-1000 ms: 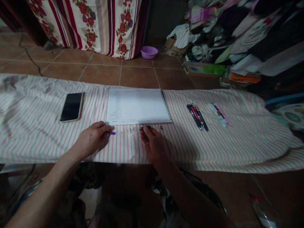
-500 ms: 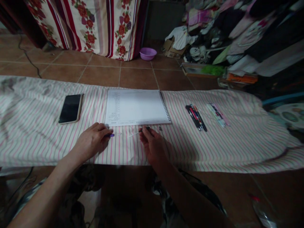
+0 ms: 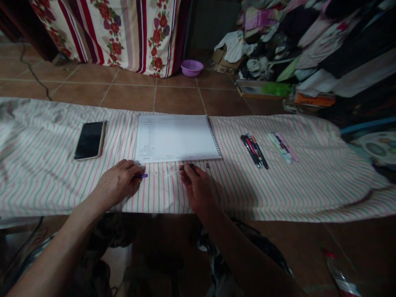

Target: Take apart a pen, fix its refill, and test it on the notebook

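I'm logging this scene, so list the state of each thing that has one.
Left hand: closed on purple piece
Right hand: closed on black piece
Notebook: flat, spiral at right
Phone: face up, screen dark
Darker pens: lying bunched
Paler pens: lying bunched
Basin: upright
Cloth: creased
Curtain: hanging

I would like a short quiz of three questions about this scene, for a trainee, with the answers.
1. Fill in: the phone lies to the ____ of the notebook.
2. Choose: the small object in the left hand is (a) green, (b) purple, (c) orange.
3. True or false: the notebook's spiral is on the side toward the phone.

Key:
1. Left.
2. b.
3. False; it is on the side toward the pens.
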The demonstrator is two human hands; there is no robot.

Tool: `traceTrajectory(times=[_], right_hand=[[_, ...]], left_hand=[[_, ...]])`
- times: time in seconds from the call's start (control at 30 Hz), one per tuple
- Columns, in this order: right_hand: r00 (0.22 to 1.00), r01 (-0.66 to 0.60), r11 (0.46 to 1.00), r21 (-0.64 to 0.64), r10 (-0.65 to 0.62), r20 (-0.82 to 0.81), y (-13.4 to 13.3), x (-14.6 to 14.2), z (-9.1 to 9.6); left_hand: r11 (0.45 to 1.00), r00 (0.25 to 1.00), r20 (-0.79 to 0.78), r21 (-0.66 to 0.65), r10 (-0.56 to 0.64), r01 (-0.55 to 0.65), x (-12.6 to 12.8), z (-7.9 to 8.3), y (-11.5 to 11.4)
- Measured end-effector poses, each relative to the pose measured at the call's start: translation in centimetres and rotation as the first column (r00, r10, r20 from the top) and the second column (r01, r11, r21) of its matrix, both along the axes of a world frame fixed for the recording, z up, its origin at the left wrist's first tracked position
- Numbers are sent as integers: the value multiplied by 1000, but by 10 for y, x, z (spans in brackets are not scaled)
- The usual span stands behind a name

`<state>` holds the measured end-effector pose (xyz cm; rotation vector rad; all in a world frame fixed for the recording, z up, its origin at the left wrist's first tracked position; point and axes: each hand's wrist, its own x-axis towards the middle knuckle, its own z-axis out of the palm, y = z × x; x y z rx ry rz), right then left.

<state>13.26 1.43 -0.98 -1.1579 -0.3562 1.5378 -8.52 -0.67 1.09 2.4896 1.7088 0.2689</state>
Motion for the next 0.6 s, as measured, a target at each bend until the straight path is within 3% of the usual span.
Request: traceTrajectory(times=[0.6], right_hand=[[1000,6,999,-39,-6,13,1,-1,2]], left_hand=[[1000,1000,9,-9,3,-3,0,-2,1]])
